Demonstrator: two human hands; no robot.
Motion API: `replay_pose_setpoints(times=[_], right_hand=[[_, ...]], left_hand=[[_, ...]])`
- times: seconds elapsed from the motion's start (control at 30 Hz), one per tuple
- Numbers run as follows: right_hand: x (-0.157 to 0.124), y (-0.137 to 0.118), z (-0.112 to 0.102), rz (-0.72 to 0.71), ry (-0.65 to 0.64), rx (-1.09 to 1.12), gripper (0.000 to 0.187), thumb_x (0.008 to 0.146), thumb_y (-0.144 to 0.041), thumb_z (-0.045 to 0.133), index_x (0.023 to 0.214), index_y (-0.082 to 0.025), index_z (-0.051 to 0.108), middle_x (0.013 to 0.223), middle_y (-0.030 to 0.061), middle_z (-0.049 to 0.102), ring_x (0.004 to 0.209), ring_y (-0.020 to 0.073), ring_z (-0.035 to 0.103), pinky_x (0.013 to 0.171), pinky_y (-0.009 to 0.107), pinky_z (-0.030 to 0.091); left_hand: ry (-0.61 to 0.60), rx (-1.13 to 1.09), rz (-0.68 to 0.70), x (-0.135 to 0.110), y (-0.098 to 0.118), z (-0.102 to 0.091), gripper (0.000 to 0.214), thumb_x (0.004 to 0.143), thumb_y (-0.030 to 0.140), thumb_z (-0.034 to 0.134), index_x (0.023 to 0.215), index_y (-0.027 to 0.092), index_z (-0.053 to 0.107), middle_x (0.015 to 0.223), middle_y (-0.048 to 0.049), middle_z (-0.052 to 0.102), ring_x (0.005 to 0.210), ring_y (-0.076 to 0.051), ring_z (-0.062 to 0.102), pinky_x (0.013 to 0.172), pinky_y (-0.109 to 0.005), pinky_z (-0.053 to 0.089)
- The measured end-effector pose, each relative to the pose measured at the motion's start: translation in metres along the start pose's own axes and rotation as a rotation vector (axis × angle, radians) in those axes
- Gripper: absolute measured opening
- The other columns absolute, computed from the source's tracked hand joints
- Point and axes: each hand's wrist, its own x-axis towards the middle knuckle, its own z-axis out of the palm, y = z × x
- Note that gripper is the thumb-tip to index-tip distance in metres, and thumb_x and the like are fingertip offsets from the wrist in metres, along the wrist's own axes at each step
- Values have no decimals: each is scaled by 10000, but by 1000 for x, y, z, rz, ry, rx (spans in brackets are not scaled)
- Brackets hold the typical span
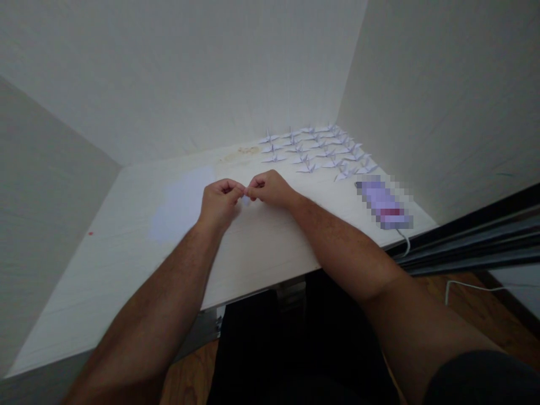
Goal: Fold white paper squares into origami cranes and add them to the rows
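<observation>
Between my fingertips is a small piece of folded white paper [246,199], mostly hidden by the fingers, so its shape is unclear. My left hand [221,199] pinches it from the left with thumb and forefinger. From the right, my right hand [270,188] pinches the same paper, the two sets of fingertips almost touching. Both hands are held just above the table. Beside my left hand lie flat white paper sheets [179,202]. Beyond my right hand, several folded paper cranes [310,167] stand in rows.
The pale table [261,247] meets walls at the back and both sides. A blurred-out phone-like device [383,202] lies at the right, with a white cable [407,244] running over the table's edge. A small red spot [90,233] marks the left side.
</observation>
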Motion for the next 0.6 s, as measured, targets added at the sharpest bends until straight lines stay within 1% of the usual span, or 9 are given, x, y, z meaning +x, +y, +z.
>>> replay_pose_setpoints(times=[0.07,0.2,0.3,0.37,0.43,0.5,0.57,0.6], right_hand=[[-1,-2,0,-43,-9,-60,216,778,-265,665,596,-148,644,561,-20,597,548,76,481,553,218,337],[-2,-4,-1,-99,33,-133,235,773,-244,674,567,-156,602,537,-39,544,570,83,460,568,224,321],[-1,-1,-2,-61,54,-112,243,779,-257,681,570,-153,610,543,-31,562,557,82,458,566,227,324],[0,1,-2,-23,57,-69,265,792,-291,678,577,-147,622,543,-21,577,536,79,452,558,229,327],[1,2,-2,4,61,-21,293,816,-332,658,593,-143,635,538,-17,577,519,78,444,543,230,324],[1,3,-3,16,74,10,320,842,-348,623,598,-141,638,518,-20,555,507,78,433,526,230,311],[1,3,-2,15,81,26,319,849,-333,605,596,-140,634,512,-22,541,505,78,427,520,229,307],[1,3,-2,15,79,38,298,842,-320,610,607,-139,636,524,-20,551,512,78,434,524,227,314]], left_hand=[[7,43,-2,0,1,1,51,621,221,683,602,188,649,510,29,543,464,-76,384,468,-244,274],[22,68,-35,2,-1,6,38,601,172,666,579,184,637,474,42,511,444,-69,375,455,-237,277],[13,-31,-97,4,-4,7,51,608,177,684,585,176,639,477,34,515,435,-67,382,435,-226,272],[-21,-129,-140,5,-4,5,43,626,186,688,609,171,651,496,22,530,444,-71,411,423,-215,274],[-73,-222,-165,4,-4,2,31,652,195,679,667,168,678,569,-4,591,489,-88,487,425,-207,313],[-120,-288,-168,2,-4,0,90,677,209,676,752,168,704,689,-33,664,570,-112,574,451,-210,382],[-153,-321,-164,1,-4,-1,143,694,224,687,823,170,716,762,-46,693,625,-130,617,488,-224,447],[-157,-331,-164,1,-4,-1,154,703,232,692,842,171,717,758,-43,690,625,-131,619,500,-232,469]])
